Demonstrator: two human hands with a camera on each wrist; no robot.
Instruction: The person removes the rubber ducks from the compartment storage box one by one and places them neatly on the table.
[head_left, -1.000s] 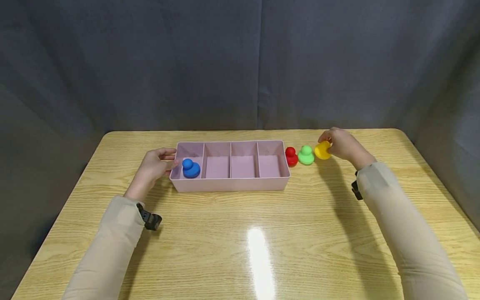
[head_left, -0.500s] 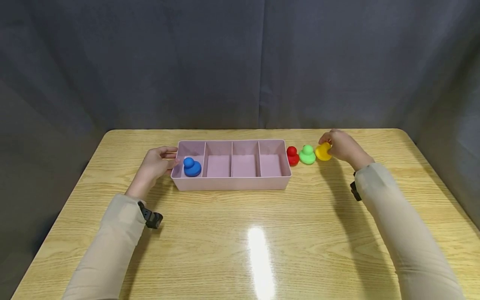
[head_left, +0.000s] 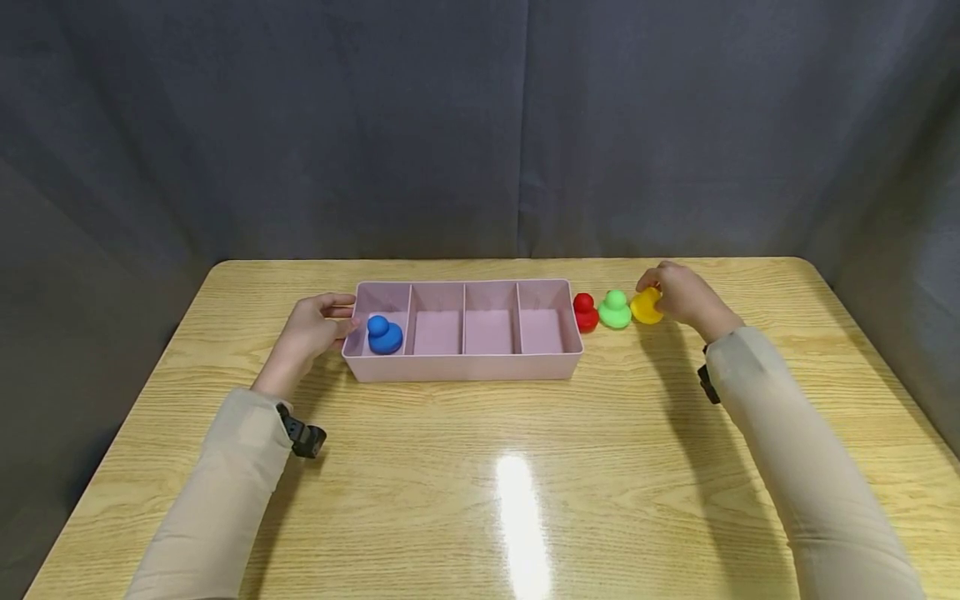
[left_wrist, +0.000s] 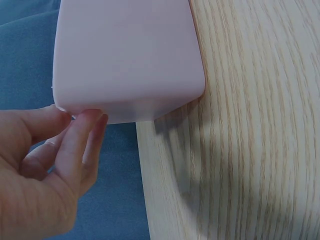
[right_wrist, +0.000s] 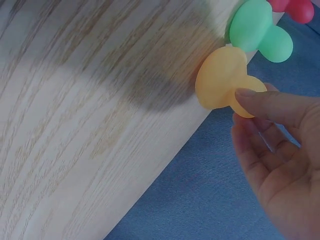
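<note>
Right hand [head_left: 678, 293] on yellow duck [head_left: 644, 307]

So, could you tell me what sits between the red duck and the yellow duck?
The green rubber duck, plain in the head view.
</note>
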